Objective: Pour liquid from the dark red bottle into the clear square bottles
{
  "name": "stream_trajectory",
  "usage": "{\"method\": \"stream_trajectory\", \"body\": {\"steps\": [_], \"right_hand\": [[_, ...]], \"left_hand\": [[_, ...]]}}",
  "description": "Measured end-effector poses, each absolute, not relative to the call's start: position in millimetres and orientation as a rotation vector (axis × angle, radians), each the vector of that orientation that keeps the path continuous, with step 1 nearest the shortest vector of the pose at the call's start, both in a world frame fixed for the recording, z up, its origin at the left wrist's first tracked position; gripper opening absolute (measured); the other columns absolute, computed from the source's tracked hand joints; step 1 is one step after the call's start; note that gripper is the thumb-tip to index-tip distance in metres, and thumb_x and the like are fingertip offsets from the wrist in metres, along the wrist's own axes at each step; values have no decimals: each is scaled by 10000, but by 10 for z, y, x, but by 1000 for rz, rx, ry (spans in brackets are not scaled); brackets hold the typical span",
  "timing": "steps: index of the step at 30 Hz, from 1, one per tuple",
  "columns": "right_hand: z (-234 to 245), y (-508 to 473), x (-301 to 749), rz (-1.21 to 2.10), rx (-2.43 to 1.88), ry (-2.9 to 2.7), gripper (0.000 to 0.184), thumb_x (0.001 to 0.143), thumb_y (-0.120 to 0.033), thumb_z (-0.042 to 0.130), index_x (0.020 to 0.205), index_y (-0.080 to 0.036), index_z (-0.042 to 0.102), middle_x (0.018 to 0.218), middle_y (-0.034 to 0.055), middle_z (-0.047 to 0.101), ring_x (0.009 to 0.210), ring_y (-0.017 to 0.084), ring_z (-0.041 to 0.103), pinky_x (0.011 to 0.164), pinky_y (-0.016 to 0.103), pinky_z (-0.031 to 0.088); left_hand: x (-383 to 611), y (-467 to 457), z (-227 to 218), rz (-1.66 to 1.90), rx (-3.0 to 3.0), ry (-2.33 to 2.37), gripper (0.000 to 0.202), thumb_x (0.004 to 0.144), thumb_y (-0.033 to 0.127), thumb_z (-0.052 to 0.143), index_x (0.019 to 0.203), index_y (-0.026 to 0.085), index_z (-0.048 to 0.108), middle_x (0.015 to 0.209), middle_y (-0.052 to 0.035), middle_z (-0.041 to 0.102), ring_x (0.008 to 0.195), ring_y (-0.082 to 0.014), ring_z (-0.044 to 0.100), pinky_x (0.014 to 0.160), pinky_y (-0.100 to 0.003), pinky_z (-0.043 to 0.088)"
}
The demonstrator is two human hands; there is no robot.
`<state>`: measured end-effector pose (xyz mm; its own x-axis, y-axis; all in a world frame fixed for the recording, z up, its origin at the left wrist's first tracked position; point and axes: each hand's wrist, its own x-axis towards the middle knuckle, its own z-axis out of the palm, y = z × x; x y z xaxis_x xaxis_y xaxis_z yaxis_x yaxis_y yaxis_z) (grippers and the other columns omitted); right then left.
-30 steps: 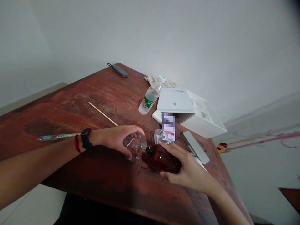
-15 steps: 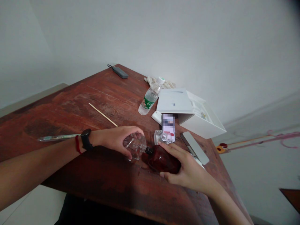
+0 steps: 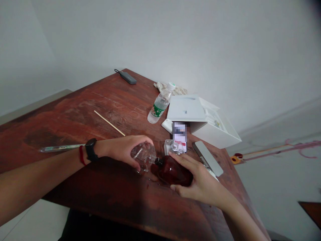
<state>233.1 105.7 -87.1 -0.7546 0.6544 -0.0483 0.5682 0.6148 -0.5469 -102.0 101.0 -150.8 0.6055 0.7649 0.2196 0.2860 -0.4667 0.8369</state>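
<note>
Barely anything has shifted: the left hand [image 3: 122,150] stays curled around a clear bottle [image 3: 144,155], the right hand [image 3: 198,180] spread over a dark red bottle [image 3: 174,172], their necks meeting.

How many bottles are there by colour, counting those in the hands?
Clear: 2 (small bottle in the left hand; water bottle on the table)
Dark red: 1 (red bottle in the right hand)
Total: 3

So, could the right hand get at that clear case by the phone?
Probably yes: the right hand lies beside the clear case with nothing between, but it would first have to release the dark red bottle.
</note>
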Motion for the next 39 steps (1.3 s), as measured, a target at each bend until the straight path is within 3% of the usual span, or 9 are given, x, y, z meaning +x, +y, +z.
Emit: {"method": "stream_trajectory", "body": {"steps": [14, 39], "right_hand": [[-842, 1046, 2325, 830, -1057, -2680, 891, 773, -265, 836, 1619, -285, 559, 1443, 149, 693, 1230, 381, 753, 1015, 531, 634], [-858, 1042, 2330, 813, -1035, -2667, 851, 771, -270, 850, 1581, -270, 589, 1380, 142, 721, 1196, 366, 765, 1000, 522, 639]], "left_hand": [[-1019, 1016, -1524, 769, 2024, 818, 801, 701, 424, 1037, 1349, 214, 614, 1232, -95, 753, 1128, -308, 739, 996, -389, 561], [-1026, 1010, -1532, 755, 2027, 816, 802, 725, 433, 1021, 1372, 221, 596, 1231, -86, 753, 1096, -292, 747, 950, -359, 571]]}}
